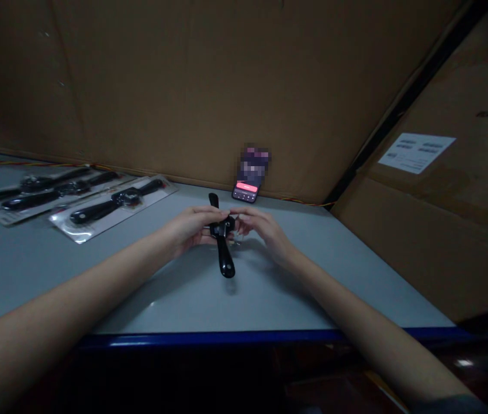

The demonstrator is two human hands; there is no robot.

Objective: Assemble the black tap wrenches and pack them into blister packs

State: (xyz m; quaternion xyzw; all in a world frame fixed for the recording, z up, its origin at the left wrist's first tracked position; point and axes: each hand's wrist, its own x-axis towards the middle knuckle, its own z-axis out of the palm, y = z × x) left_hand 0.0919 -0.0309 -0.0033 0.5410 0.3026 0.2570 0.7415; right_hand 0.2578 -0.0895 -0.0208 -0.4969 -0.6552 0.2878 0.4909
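A black two-handled tool [225, 257] is held above the middle of the table, one handle pointing toward me and the other away. My left hand [193, 227] grips its central part from the left, thumb on top and fingers beneath. From the right, my right hand [265, 227] has its fingers bent at the tool's centre, by a small clear or shiny piece [237, 234]. Whether those fingertips pinch that piece or the tool's side is too small to make out.
Several similar black tools in clear-fronted card packs [92, 221] lie at the left. A lit phone [250, 175] leans on the cardboard wall [183, 86] behind. Another cardboard box [451, 230] bounds the right side. The grey table [175, 310] has a blue front edge.
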